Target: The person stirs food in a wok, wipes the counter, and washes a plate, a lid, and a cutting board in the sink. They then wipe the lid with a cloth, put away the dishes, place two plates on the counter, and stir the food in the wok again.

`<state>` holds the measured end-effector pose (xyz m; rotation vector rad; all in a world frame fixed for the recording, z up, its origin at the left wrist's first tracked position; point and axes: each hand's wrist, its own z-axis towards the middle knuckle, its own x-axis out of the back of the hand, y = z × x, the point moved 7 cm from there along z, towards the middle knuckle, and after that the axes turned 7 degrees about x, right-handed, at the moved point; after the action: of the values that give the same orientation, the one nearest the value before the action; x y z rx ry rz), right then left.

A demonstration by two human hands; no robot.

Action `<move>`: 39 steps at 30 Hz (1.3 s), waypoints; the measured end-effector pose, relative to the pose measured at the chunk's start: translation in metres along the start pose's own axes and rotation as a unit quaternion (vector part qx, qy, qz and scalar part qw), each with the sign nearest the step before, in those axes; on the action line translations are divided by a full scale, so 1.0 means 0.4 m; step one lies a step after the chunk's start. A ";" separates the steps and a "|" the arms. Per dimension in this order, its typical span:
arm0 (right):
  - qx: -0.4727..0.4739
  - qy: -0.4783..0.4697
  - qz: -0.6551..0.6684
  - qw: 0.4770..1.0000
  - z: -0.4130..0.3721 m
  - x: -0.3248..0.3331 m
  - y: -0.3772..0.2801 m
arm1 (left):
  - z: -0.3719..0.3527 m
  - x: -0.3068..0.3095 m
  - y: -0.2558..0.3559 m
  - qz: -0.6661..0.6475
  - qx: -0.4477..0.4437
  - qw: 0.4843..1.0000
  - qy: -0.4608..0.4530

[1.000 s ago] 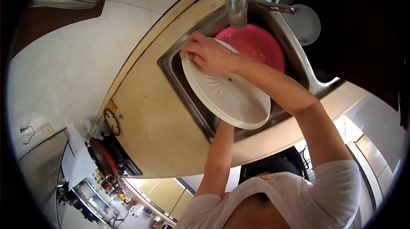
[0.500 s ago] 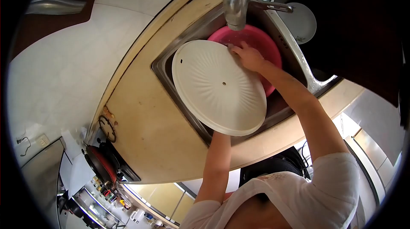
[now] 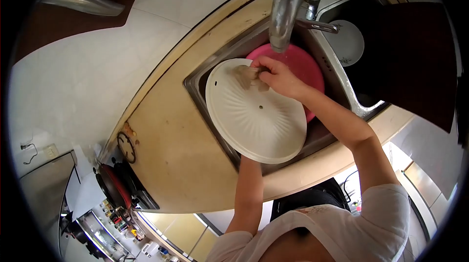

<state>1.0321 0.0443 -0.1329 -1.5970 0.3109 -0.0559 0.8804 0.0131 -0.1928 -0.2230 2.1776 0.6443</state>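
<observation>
A large oval white plastic lid (image 3: 244,130) with radiating ridges and a small centre hole is tilted over the sink. My left forearm reaches beneath its lower edge; that hand is hidden behind the lid, so its fingers do not show. Bunched in the closed fingers of my right hand (image 3: 283,79) is a thin brownish cloth (image 3: 244,73), pressed on the lid's upper part. Partly covered by the lid, a pink basin (image 3: 310,69) sits in the sink.
The metal faucet (image 3: 288,13) hangs over the basin. A white plate (image 3: 348,42) lies in the second sink bowl, beside a dark panel (image 3: 405,62). At left on the counter (image 3: 171,149) are a black metal ring (image 3: 126,147) and pans (image 3: 115,186).
My right hand has moved from the basin side, beyond the lid's edge, onto the lid's face, and the cloth now shows in its fingers. The whole view has shifted slightly.
</observation>
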 end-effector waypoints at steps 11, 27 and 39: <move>-0.043 -0.019 0.096 0.994 -0.005 -0.099 0.038 | -0.153 -0.088 0.211 0.000 -0.146 0.989 -0.019; 0.149 -0.028 -0.423 0.893 0.162 -0.130 0.099 | -0.155 -0.080 0.245 0.198 -0.176 0.947 0.180; -0.071 -0.114 -0.630 0.765 -0.037 0.171 0.330 | -0.154 -0.123 0.246 0.208 -0.169 0.951 0.156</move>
<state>1.0727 0.0115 -0.2729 -1.6735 -1.0269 -0.8814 0.8338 0.0621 -0.0861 -0.0408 2.4280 1.3016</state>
